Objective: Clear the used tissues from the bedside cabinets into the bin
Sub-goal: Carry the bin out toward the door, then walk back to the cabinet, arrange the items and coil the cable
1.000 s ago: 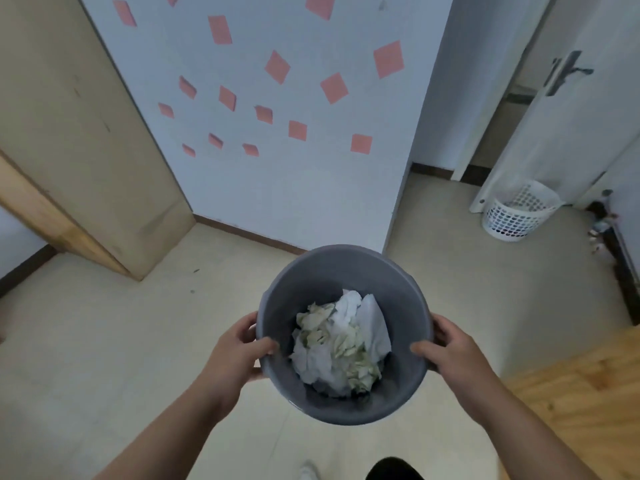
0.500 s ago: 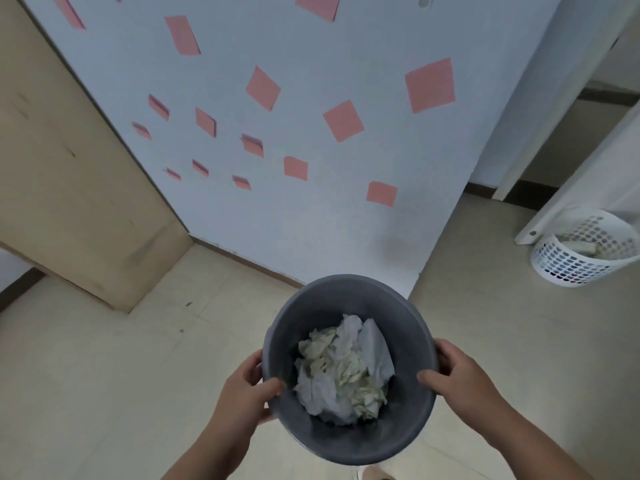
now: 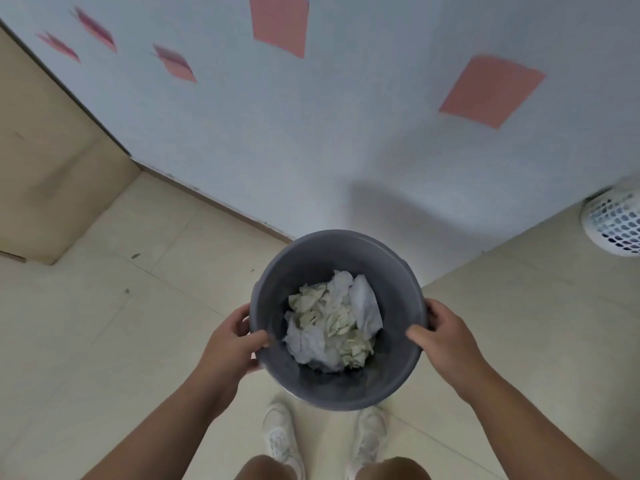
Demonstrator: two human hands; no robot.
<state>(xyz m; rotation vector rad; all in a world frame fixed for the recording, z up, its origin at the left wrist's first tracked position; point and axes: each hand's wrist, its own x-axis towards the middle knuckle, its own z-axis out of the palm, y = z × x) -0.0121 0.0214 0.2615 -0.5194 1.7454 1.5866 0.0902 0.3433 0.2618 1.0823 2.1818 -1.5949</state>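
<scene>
A round grey bin (image 3: 394, 282) is held up above the floor in front of me, seen from above. Crumpled white and cream used tissues (image 3: 334, 327) fill its bottom. My left hand (image 3: 232, 344) grips the bin's left rim, thumb inside the rim. My right hand (image 3: 446, 337) grips the right rim the same way. No bedside cabinet is in view.
A pale wall corner (image 3: 346, 133) with pink paper squares stands just beyond the bin. A tan wooden panel (image 3: 45, 161) stands at the left. A white perforated basket (image 3: 613, 223) sits on the floor at the right edge. My white shoes (image 3: 280, 438) stand on beige tiles below the bin.
I have walked closer to the wall corner with the bin still in both hands. The view has tilted down, so my shoes now show and the white basket has slid to the right edge.
</scene>
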